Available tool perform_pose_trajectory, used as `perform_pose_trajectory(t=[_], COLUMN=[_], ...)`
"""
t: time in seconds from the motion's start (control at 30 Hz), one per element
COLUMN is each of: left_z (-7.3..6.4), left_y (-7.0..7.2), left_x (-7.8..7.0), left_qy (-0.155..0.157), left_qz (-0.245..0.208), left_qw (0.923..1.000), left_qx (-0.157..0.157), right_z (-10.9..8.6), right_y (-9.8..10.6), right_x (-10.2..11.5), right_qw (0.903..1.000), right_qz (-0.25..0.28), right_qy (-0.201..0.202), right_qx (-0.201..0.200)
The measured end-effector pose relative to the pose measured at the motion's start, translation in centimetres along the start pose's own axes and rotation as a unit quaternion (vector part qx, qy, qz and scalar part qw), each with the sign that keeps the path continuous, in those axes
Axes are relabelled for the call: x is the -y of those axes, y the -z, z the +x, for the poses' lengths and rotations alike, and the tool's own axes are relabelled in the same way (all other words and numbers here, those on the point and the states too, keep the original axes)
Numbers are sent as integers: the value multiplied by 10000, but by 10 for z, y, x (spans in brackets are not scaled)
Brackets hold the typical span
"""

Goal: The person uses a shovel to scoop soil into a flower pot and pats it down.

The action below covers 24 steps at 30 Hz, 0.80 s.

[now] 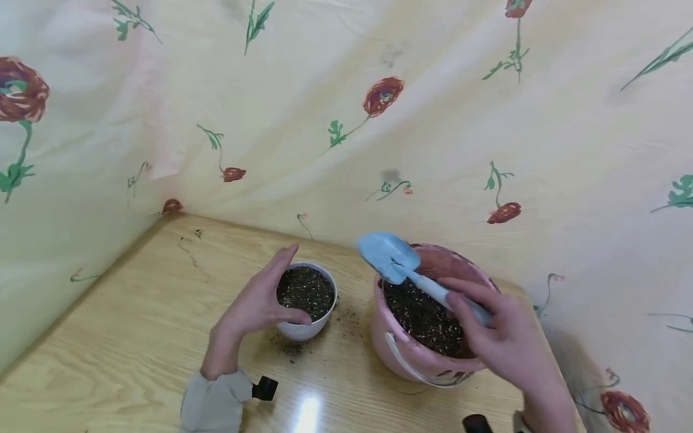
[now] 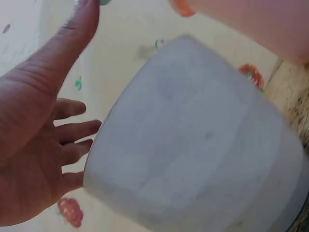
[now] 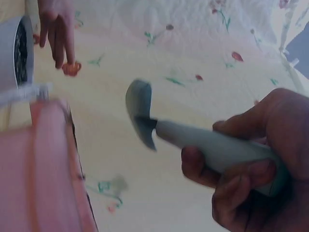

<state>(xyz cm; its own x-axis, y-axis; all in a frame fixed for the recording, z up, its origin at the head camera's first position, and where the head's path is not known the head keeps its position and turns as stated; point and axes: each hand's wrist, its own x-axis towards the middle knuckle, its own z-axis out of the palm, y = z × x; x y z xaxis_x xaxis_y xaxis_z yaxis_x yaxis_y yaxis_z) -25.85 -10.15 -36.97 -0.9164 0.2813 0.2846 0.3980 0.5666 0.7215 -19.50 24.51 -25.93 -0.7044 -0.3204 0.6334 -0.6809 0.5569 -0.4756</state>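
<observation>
My right hand [image 1: 503, 331] grips the handle of a light blue garden trowel [image 1: 387, 255], its blade raised over the left rim of a pink bucket [image 1: 397, 355]. In the right wrist view the fingers curl round the trowel's handle [image 3: 212, 147]; no soil shows on the visible side of the blade. Dark, speckled potting soil [image 1: 428, 319] lies inside the bucket. To its left stands a small white pot [image 1: 305, 331] holding similar soil up near the rim. My left hand [image 1: 260, 300] is spread at the pot's left side, thumb extended and fingers fairly straight; firm contact is unclear.
Soil crumbs [image 1: 349, 319] are scattered on the wooden table [image 1: 135, 325] between pot and bucket and below the pot. A white bail handle [image 1: 403, 361] hangs on the bucket's near side. Flower-printed sheeting [image 1: 303, 120] rises behind the table and at both sides.
</observation>
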Motion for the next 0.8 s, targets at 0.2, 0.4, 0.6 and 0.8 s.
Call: perform_pose_trajectory(t=[0.2, 0.4, 0.6, 0.8], left_z=[4, 6, 6, 6], left_y=[-12, -23, -31, -39], left_x=[-16, -31, -41, -45], left_qy=[-725, -1530, -1560, -1524], left_qz=[-262, -396, -499, -511], left_qw=[9970, 9874, 9860, 9857], left_qx=[30, 90, 316, 504], right_z=[-14, -23, -23, -15], right_y=[38, 63, 71, 73], right_x=[-26, -40, -51, -73], right_qw=[9968, 9856, 9832, 9745], right_qz=[743, 1284, 513, 222], right_qy=[-223, -988, -1646, -1935], right_qx=[185, 477, 596, 1112])
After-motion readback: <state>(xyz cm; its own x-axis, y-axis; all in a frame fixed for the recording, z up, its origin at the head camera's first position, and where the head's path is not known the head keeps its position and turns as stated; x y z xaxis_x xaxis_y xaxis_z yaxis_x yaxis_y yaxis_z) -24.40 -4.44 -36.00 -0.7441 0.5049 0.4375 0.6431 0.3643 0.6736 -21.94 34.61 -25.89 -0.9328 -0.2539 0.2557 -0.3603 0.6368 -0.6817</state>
